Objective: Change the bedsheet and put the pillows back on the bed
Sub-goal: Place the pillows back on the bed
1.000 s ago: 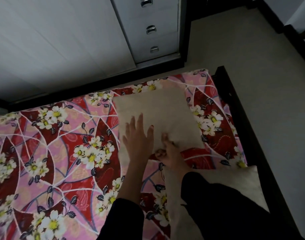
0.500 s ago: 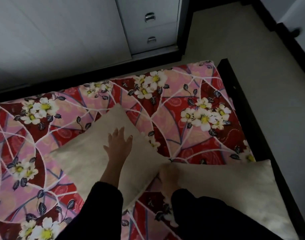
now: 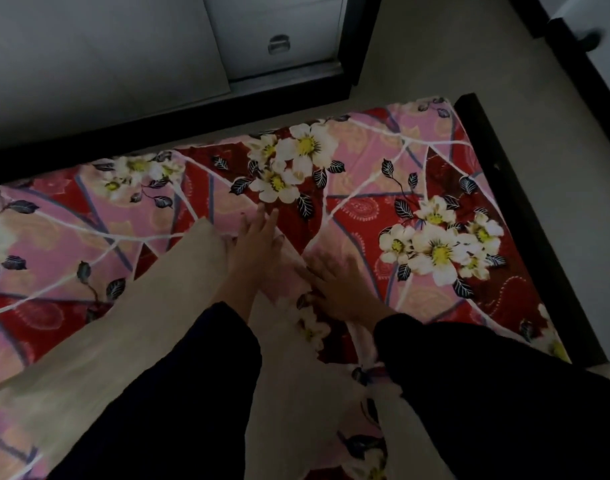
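Both lie flat, gripping nothing, left hand (image 3: 258, 237) on the cream pillow (image 3: 140, 323), right hand (image 3: 338, 282) on the floral bedsheet (image 3: 435, 161) — best slide the pillow square without rucking the sheet.

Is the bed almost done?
Nearly. Done: the red-and-pink flowered bedsheet lies spread flat. In hand: the left hand touches a corner of the big cream fabric pillow; the right hand presses flat on the sheet. Likely left: straightening that pillow and the second cream pillow under the right sleeve.

The scene is dimly and evenly lit. The left hand (image 3: 256, 237) and right hand (image 3: 341, 282) are smeared by motion blur; the black fabric sleeves (image 3: 179, 393) are lost in shadow.
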